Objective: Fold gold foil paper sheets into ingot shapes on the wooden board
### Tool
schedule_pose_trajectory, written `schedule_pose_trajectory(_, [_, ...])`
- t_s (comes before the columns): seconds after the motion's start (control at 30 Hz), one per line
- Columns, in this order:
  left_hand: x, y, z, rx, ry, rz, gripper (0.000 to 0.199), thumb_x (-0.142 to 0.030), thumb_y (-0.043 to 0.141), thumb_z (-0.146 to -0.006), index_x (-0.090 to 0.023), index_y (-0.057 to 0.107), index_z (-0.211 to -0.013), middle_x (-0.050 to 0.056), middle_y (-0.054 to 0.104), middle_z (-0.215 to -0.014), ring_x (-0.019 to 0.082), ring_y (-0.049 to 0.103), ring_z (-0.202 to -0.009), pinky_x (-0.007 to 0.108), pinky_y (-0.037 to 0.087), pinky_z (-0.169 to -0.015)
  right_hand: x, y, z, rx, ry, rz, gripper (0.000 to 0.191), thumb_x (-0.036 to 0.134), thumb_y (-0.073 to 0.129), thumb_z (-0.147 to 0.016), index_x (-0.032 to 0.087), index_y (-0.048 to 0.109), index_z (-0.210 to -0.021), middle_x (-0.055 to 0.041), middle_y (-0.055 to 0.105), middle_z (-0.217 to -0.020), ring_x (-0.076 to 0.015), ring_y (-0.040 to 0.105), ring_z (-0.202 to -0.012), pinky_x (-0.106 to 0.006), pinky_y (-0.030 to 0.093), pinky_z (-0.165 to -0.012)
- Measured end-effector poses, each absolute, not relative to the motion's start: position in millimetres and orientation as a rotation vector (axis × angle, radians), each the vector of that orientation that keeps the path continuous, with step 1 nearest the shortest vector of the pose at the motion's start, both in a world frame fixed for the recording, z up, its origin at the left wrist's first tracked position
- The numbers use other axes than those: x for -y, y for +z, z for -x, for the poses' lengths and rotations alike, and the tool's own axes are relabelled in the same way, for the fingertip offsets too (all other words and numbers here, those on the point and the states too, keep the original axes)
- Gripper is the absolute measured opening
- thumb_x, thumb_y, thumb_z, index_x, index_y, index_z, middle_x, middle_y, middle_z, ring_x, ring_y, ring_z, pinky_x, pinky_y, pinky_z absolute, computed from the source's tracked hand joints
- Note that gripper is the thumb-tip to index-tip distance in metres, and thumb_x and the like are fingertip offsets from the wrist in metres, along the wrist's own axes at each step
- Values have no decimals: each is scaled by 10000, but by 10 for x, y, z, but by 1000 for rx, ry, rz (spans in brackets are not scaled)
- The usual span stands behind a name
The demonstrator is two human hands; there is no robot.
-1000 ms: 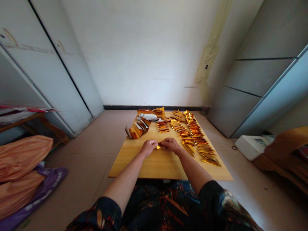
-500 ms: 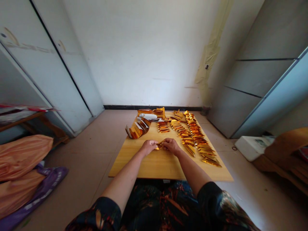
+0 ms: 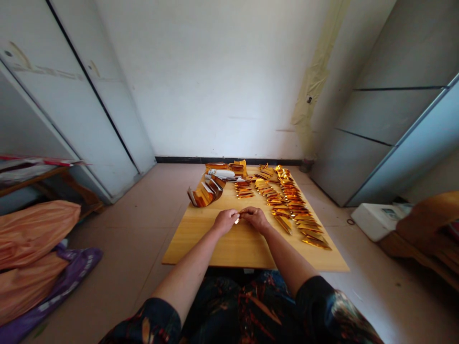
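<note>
My left hand point(image 3: 225, 221) and my right hand point(image 3: 255, 219) meet over the middle of the wooden table point(image 3: 229, 248). Between their fingertips they pinch one small sheet of gold foil paper point(image 3: 237, 220), mostly hidden by the fingers. Right of my hands lie rows of folded gold foil papers point(image 3: 299, 209), overlapping one another. A shorter row of folded gold papers point(image 3: 244, 189) sits just beyond my hands. To the far left of them rests a curled stack of gold foil sheets point(image 3: 206, 193).
At the table's back edge, a white roll-like packet point(image 3: 221, 173) lies among more gold paper. Cabinets point(image 3: 93, 95) stand left, a grey fridge-like unit point(image 3: 387, 119) right. Orange and purple bags point(image 3: 39, 239) lie on the left floor; a white box point(image 3: 376, 220) is at right.
My hands have drawn closer together, and less of the gold foil paper shows between them. The papers on the table lie as before.
</note>
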State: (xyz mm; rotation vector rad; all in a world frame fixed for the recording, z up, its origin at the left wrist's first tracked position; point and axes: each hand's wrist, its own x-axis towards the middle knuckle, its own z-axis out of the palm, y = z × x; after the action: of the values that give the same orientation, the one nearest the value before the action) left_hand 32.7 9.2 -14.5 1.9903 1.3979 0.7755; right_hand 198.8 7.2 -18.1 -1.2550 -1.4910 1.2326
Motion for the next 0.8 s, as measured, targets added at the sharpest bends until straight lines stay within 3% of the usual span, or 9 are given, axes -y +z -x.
schedule_pose_trajectory(0.27, [-42, -215, -324, -1387, 852, -1918, 260, -276, 458, -793, -144, 677, -746, 2, 632, -654, 128, 545, -644, 220, 373, -607, -88, -245, -1913, 1358, 1335, 1199, 316, 246, 623, -592, 193, 584, -901, 69, 583, -582, -75, 455, -447, -190, 357, -442])
schedule_pose_trajectory(0.57, [-56, -265, -294, -1331, 878, -1773, 233, -269, 491, -762, -136, 678, -805, 9, 661, -713, 136, 567, -686, 214, 418, -623, -106, -226, -1896, 1432, 1341, 1260, 168, 239, 636, -564, 191, 567, -709, 67, 568, -533, -73, 453, -446, -191, 358, -442])
schedule_pose_trajectory(0.8, [-31, -215, -277, -1306, 856, -1832, 212, -259, 487, -767, -140, 659, -738, 0, 627, -645, 127, 550, -652, 207, 407, -605, -59, -174, -1898, 1462, 1322, 1250, 216, 297, 688, -563, 193, 575, -714, 65, 598, -578, -66, 448, -464, -185, 342, -454])
